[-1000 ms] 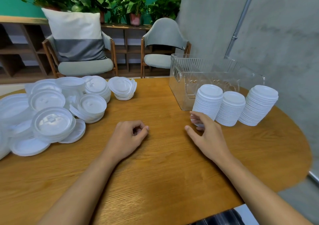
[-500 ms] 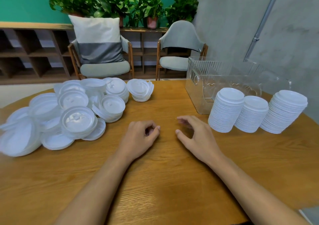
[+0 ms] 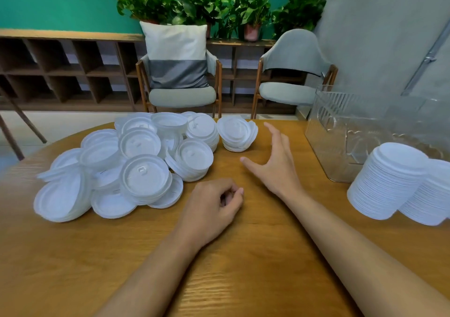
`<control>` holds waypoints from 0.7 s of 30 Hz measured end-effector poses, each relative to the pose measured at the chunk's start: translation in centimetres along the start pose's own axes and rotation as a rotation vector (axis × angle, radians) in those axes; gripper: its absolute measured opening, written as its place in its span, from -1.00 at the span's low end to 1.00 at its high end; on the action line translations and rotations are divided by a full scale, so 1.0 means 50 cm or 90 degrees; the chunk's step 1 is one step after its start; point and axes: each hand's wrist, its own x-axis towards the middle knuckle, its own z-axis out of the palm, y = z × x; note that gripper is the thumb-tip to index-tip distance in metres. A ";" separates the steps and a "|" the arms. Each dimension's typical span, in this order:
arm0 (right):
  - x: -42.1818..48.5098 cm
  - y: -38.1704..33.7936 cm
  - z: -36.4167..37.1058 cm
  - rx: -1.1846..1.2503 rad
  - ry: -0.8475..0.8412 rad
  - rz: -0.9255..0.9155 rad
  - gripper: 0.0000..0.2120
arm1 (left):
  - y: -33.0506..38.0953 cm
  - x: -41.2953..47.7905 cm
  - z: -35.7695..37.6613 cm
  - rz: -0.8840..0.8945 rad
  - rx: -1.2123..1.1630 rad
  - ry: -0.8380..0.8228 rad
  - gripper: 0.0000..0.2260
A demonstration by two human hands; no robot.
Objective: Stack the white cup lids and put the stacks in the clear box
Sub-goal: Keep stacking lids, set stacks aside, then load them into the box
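Observation:
A loose heap of white cup lids (image 3: 136, 165) covers the left half of the wooden table (image 3: 243, 256). A small separate stack of lids (image 3: 237, 134) sits at the heap's right end. My right hand (image 3: 275, 163) hovers just right of that small stack, fingers spread, holding nothing. My left hand (image 3: 214, 209) rests on the table in a loose fist with nothing in it. Two tall lid stacks (image 3: 389, 182) stand at the right, in front of the clear box (image 3: 345, 134), which looks empty.
Two grey chairs (image 3: 182, 92) stand beyond the table's far edge, one with a cushion. A low wooden shelf with potted plants (image 3: 219, 2) runs along the green wall. A grey wall rises behind the box on the right.
My right hand has left the tall stacks and moved left and forward toward the small stack, fingers opening. The view has turned left. My left hand stays curled in place.

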 end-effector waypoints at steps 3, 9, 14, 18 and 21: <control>0.059 0.012 0.025 -0.051 -0.029 -0.027 0.05 | -0.004 0.002 0.004 0.003 0.006 -0.014 -0.79; 0.156 -0.006 0.047 -0.200 -0.115 -0.070 0.06 | -0.012 0.009 0.006 -0.010 0.009 0.006 -0.76; 0.205 -0.026 0.059 -0.289 -0.176 -0.068 0.05 | -0.011 0.008 0.008 -0.024 0.038 -0.026 -0.75; 0.226 -0.041 0.062 -0.352 -0.244 -0.057 0.02 | -0.011 0.010 0.007 -0.026 0.049 -0.029 -0.77; 0.231 -0.051 0.061 -0.361 -0.264 -0.066 -0.04 | -0.010 0.010 0.007 -0.025 0.061 -0.039 -0.77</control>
